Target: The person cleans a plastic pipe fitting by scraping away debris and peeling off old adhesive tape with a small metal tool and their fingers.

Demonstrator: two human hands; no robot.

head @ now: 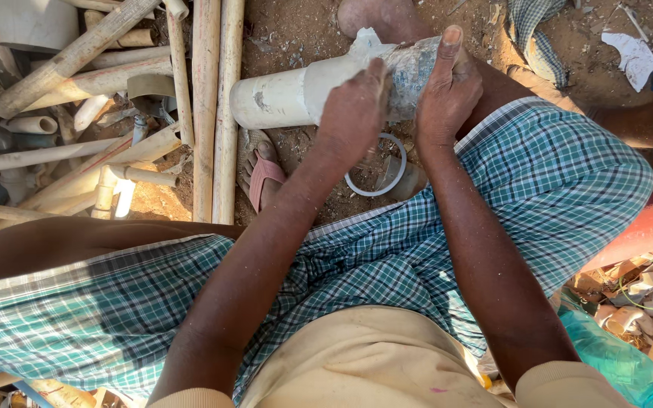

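With our left hand (353,113) we grip the white pipe (281,97), fingers closed around it. Our right hand (447,91) closes on its plastic wrapping (410,64).

Pipe (281,97) across knee, ring (376,166) below, poles (217,113) left

Wide pipe (281,97): white, scuffed with grey marks; far end wrapped in clear, cloudy plastic film (410,64). Wrapped cloth (553,181) over the lap: green-and-white check with dark lines. Shirt (372,363): pale tan, one small pink speck. Sandal strap (264,175): pink. Ring (377,189) on the ground: white. Ground (304,30): reddish-brown dirt. Stacked thin pipes (205,113) at left: cream, dirt-stained. Lower right corner: turquoise plastic (614,355). Right edge: red curved container (644,227).
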